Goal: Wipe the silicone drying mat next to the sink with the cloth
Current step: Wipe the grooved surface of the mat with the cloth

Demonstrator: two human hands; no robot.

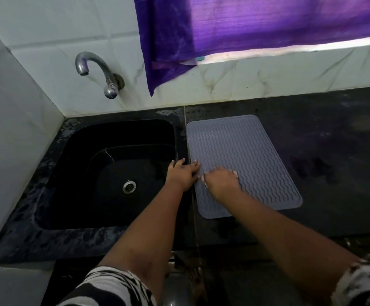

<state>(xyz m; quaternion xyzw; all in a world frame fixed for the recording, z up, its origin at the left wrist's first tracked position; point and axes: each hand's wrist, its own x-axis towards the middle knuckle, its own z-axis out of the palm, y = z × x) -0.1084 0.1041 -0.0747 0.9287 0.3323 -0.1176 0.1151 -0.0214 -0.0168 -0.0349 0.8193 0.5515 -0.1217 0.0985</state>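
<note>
1. A grey mat [243, 160] with wavy ridges lies flat on the dark counter [334, 151], just right of the black sink [80, 151].
2. The right hand [220, 181], blurred, presses a barely visible cloth [234, 173] on the mat's near left part.
3. The left hand [183, 173] lies open, fingers on the mat's left edge.
4. A tap [95, 69] and purple curtain [246, 29] are on the far wall.

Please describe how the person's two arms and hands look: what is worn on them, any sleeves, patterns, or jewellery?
Both forearms are bare from the sleeves down. The left sleeve and the right sleeve are short, of white fabric with irregular black patches. No watch, bracelet or ring shows on the left hand or on the right hand, though the right one is blurred.
</note>
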